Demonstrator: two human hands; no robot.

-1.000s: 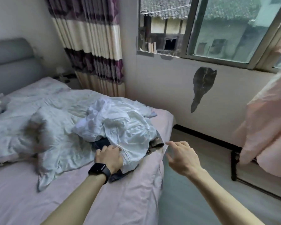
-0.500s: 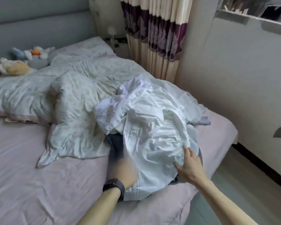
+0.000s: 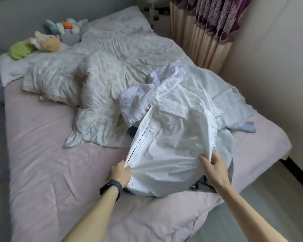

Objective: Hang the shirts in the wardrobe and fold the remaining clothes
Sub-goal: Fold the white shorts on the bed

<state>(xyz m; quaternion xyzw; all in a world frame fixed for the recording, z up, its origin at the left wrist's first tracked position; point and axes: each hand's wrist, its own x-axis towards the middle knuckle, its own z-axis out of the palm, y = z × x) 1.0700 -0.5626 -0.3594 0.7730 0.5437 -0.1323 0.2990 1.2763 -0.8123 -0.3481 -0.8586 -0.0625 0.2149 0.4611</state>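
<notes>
Bedroom, head view.

- White garment [image 3: 173, 137]: crumpled, lying on top of a clothes heap at the near right part of the bed [image 3: 42, 154]. It has a stitched band with a row of small holes on its left and a frilled edge on its right.
- Left grip [image 3: 120, 173]: clenched on the garment's near left corner, at the foot of the stitched band. The cloth bunches at the fingers. Black watch [image 3: 110, 188] on the wrist.
- Right grip [image 3: 215, 169]: grasping the frilled edge, with the thumb on the cloth and the fingers beyond it.
- Dark clothes [image 3: 215, 185]: under the white garment, showing at its near right edge and a little at its left.
- Quilt [image 3: 108, 81]: pale, rumpled, left of and behind the heap.
- Plush toys [image 3: 47, 41]: at the head of the bed.
- Curtain [image 3: 208, 23]: striped cream and purple, far right corner.
- Floor [image 3: 269, 206]: pale, right of the bed.
</notes>
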